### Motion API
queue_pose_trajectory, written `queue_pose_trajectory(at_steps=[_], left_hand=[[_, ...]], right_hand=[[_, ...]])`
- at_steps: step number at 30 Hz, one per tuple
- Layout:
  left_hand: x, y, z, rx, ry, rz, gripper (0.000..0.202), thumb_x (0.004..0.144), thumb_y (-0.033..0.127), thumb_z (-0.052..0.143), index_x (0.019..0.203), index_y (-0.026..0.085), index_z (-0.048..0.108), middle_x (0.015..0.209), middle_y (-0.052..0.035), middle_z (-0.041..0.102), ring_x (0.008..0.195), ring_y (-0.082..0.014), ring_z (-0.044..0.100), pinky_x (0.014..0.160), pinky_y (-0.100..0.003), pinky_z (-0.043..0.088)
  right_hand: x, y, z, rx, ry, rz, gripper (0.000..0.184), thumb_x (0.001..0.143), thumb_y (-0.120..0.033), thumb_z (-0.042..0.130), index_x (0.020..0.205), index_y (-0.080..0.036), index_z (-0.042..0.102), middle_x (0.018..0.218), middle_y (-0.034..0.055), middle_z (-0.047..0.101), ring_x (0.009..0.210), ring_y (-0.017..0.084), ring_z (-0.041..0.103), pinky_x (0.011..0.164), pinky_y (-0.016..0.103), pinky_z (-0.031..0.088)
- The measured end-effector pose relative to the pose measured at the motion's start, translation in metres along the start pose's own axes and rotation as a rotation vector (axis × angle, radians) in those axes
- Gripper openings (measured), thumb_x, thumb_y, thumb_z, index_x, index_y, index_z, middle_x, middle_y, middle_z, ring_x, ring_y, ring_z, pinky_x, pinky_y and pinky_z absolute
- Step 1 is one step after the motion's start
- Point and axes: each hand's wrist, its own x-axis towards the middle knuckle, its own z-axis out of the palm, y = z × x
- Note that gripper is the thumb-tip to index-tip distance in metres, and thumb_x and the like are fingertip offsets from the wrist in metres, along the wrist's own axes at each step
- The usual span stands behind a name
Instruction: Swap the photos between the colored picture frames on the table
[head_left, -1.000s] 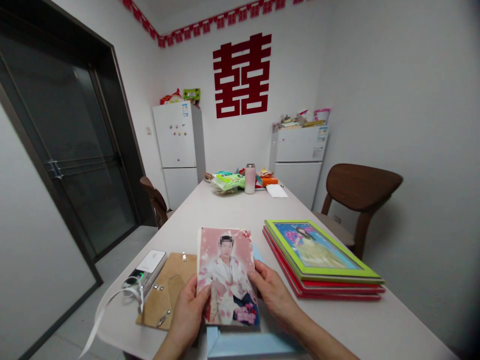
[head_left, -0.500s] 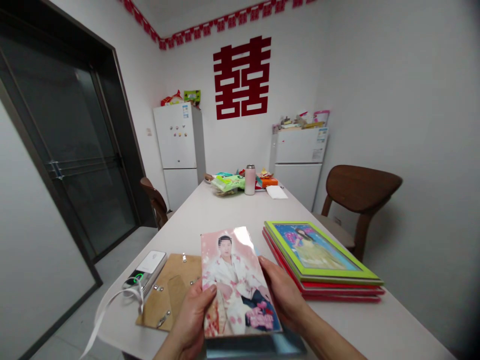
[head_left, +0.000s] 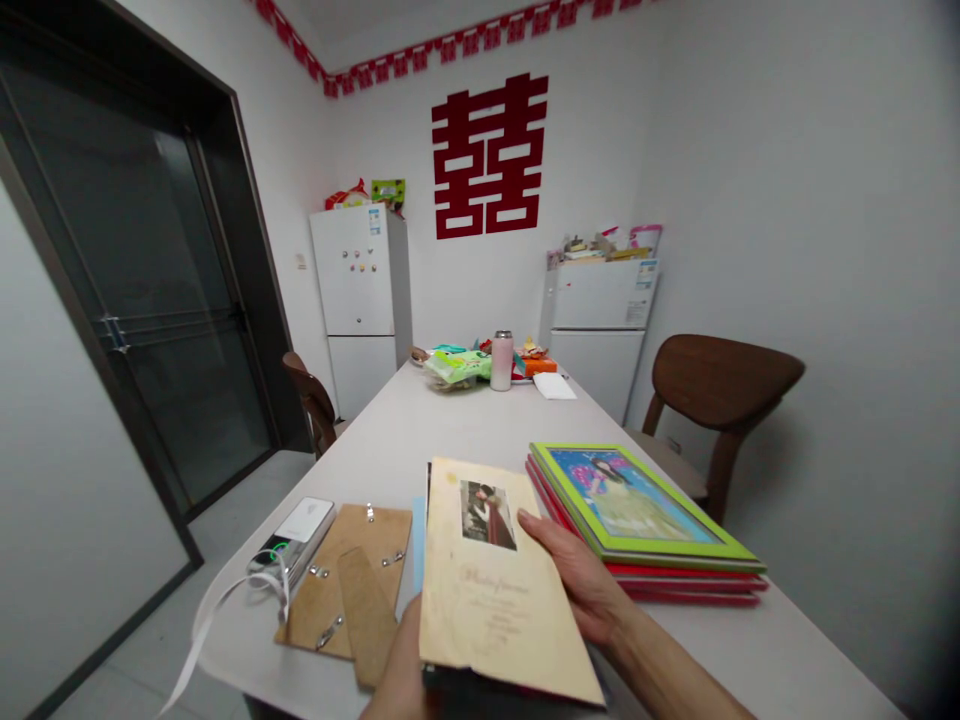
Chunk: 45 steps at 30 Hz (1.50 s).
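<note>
A cream printed sheet [head_left: 495, 610] with a small picture of a person in a red garment near its top is held upright-tilted before me. My right hand [head_left: 577, 570] grips its right edge, thumb on the front. At the lower left, my left hand [head_left: 401, 660] holds the left side from behind, its fingers hidden by the sheet. Dark edges of something beneath show at the left and bottom. Beside my left hand lies a brown frame backing board [head_left: 311, 615] with metal clips and a stand flap [head_left: 367, 610]. A light blue edge [head_left: 418, 540] peeks out behind the sheet.
Stacked picture frames [head_left: 637, 505], green on top of red ones, lie to the right. A power bank [head_left: 300, 530] with a white cable [head_left: 202, 640] sits at the left edge. A pink bottle [head_left: 502, 362] and snack bags [head_left: 457, 368] stand far back. A wooden chair [head_left: 724, 385] is at the right.
The glossy photo of a person in a pale floral robe no longer faces me; the cream sheet does now. My left hand has shifted right and behind it. The backing board's flap shows more.
</note>
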Motion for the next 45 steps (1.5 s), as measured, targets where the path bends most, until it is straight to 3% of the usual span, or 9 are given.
queue_pose_trajectory(at_steps=[5, 11, 16, 22, 28, 38, 45], left_hand=[[0.007, -0.014, -0.026, -0.125, 0.109, 0.107, 0.025, 0.069, 0.025, 0.05, 0.091, 0.013, 0.058, 0.094, -0.0102, 0.063, 0.091, -0.0202, 0.057, 0.082, -0.032, 0.042], [-0.003, -0.03, -0.014, 0.329, 0.053, 0.228, 0.042, 0.069, 0.02, 0.047, 0.11, 0.014, 0.047, 0.116, -0.0101, 0.051, 0.109, -0.0218, 0.044, 0.095, -0.037, 0.031], [-0.002, -0.046, -0.009, 0.544, -0.022, 0.415, 0.047, 0.07, 0.017, 0.046, 0.116, 0.01, 0.04, 0.123, -0.0144, 0.044, 0.114, -0.0222, 0.039, 0.095, -0.04, 0.032], [0.0, -0.049, -0.012, 0.744, -0.07, 0.501, 0.047, 0.074, 0.024, 0.046, 0.117, 0.007, 0.037, 0.125, -0.0186, 0.041, 0.116, -0.0244, 0.036, 0.094, -0.044, 0.034], [0.004, -0.047, -0.011, 0.919, -0.141, 0.568, 0.044, 0.074, 0.028, 0.047, 0.112, 0.006, 0.042, 0.118, -0.0206, 0.048, 0.11, -0.0283, 0.043, 0.091, -0.054, 0.032], [0.006, -0.055, -0.013, 0.878, -0.076, 0.709, 0.047, 0.073, 0.032, 0.051, 0.114, 0.012, 0.04, 0.116, -0.0179, 0.051, 0.108, -0.0276, 0.046, 0.087, -0.052, 0.037], [0.007, -0.057, -0.015, 0.846, -0.121, 0.701, 0.051, 0.073, 0.032, 0.053, 0.117, 0.012, 0.036, 0.12, -0.0186, 0.046, 0.112, -0.027, 0.041, 0.09, -0.053, 0.034]], right_hand=[[0.009, -0.01, -0.024, -0.189, 0.155, 0.009, 0.03, 0.071, -0.023, 0.049, 0.099, -0.013, 0.05, 0.07, 0.0065, 0.067, 0.062, 0.019, 0.062, 0.062, 0.033, 0.048], [0.029, -0.004, -0.033, -0.625, 0.198, 0.008, 0.041, 0.065, -0.014, 0.041, 0.105, -0.01, 0.047, 0.072, 0.0071, 0.067, 0.056, 0.018, 0.062, 0.051, 0.028, 0.048], [0.046, 0.005, -0.026, -0.754, 0.241, -0.058, 0.045, 0.064, -0.013, 0.038, 0.108, -0.012, 0.046, 0.081, 0.0069, 0.066, 0.067, 0.017, 0.062, 0.055, 0.023, 0.047], [0.046, 0.009, -0.022, -0.98, 0.257, -0.108, 0.043, 0.062, -0.013, 0.039, 0.104, -0.011, 0.05, 0.083, 0.007, 0.066, 0.07, 0.016, 0.061, 0.058, 0.021, 0.044], [0.046, 0.006, -0.028, -1.253, 0.225, -0.203, 0.027, 0.062, -0.02, 0.046, 0.083, -0.014, 0.06, 0.087, 0.0083, 0.065, 0.079, 0.019, 0.057, 0.068, 0.024, 0.039], [0.044, 0.008, -0.042, -1.326, 0.24, -0.215, 0.031, 0.069, -0.03, 0.045, 0.09, -0.012, 0.059, 0.089, 0.0113, 0.064, 0.079, 0.02, 0.058, 0.066, 0.026, 0.04], [0.044, 0.007, -0.041, -1.261, 0.237, -0.215, 0.035, 0.071, -0.029, 0.044, 0.098, -0.011, 0.055, 0.095, 0.009, 0.063, 0.078, 0.017, 0.06, 0.063, 0.023, 0.042]])
